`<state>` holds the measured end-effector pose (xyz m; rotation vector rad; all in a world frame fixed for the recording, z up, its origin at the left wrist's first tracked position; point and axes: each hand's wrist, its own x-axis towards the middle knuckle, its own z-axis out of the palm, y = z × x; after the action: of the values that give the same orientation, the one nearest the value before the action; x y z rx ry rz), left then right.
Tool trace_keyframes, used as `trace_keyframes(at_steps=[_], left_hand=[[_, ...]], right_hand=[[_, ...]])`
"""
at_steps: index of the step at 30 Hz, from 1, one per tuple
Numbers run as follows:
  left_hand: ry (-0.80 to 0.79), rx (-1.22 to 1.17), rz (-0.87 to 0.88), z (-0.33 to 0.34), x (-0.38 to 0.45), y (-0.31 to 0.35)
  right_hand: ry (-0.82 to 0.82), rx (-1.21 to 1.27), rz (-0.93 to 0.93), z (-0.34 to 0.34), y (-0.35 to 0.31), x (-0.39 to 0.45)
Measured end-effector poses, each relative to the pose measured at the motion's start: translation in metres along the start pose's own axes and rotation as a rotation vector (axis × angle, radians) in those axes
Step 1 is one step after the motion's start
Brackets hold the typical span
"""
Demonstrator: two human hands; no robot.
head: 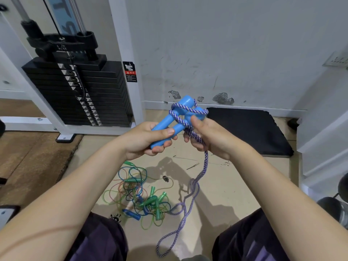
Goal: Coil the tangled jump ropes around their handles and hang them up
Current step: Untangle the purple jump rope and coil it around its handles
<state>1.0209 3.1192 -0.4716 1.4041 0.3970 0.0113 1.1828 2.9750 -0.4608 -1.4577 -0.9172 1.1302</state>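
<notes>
While left hand [150, 137] grips two blue plastic handles [170, 122], right hand [205, 136] pinches purple-white braided rope [195, 183]: wraps best kept taut, side by side

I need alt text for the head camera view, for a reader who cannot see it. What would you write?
Two hands hold a pair of blue handles partly wrapped in purple-white braided rope: the left hand grips the handles, the right hand pinches the rope, whose loose end trails to the floor. A tangle of thin coloured jump ropes lies below, a black weight stack stands behind.
</notes>
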Motion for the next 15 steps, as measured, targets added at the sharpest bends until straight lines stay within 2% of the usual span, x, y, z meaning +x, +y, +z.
trace_keyframes(at_steps=[8, 15], left_hand=[[0.288, -0.015, 0.091, 0.002, 0.002, 0.003], [0.481, 0.017, 0.049, -0.001, 0.003, 0.003]], right_hand=[[0.127, -0.148, 0.026, 0.011, 0.005, 0.003], [0.175, -0.298, -0.005, 0.014, 0.006, 0.002]])
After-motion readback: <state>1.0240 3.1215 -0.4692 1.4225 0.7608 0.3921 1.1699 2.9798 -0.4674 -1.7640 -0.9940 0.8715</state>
